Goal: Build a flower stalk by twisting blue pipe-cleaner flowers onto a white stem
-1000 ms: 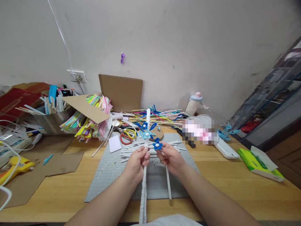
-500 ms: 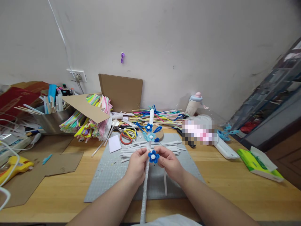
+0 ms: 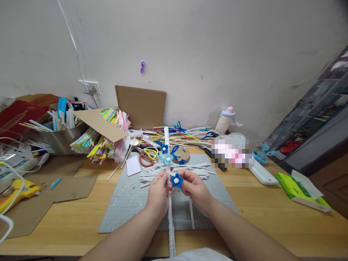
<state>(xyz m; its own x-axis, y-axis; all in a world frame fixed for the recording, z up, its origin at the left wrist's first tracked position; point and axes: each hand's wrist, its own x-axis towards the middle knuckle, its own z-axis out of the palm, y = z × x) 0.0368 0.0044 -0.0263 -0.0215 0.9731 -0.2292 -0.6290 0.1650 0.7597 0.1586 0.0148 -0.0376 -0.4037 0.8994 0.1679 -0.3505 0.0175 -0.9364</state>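
Since half a second ago, the white stick's (image 3: pixel 170 212) far end has swung left. In the head view, the left hand (image 3: pixel 158 193) grips the stick over the mat (image 3: pixel 122 208); the right hand (image 3: pixel 197 189) pinches a dark-blue flower (image 3: pixel 176 180) just beside it. Desk (image 3: pixel 255 214) extends right of the mat's edge.

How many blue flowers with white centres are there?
3: a dark blue flower in the right hand, plus a second dark blue one and a light blue one along the white stem. Others may be hidden in the clutter.
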